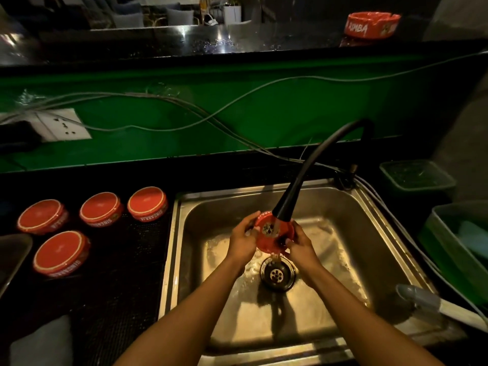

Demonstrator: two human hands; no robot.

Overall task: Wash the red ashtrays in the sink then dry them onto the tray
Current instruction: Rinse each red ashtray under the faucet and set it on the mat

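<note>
I hold a red ashtray (272,235) tilted under the black flexible tap (303,178), over the steel sink (351,207). Water runs over it and down to the drain (277,273). My left hand (244,237) grips its left rim. My right hand (299,245) grips its right and lower rim. Several red ashtrays lie upside down on the dark mesh tray (118,273) to the left, among them one at the front (61,253) and one nearest the sink (148,203). Another red ashtray (372,24) stands upright on the high counter at the back right.
Loose cables (184,107) and a wall socket (63,125) run along the green back panel. Green plastic tubs (417,175) stand right of the sink, the nearer one (454,233) holding something pale. A grey-handled tool (433,303) lies on the sink's right rim.
</note>
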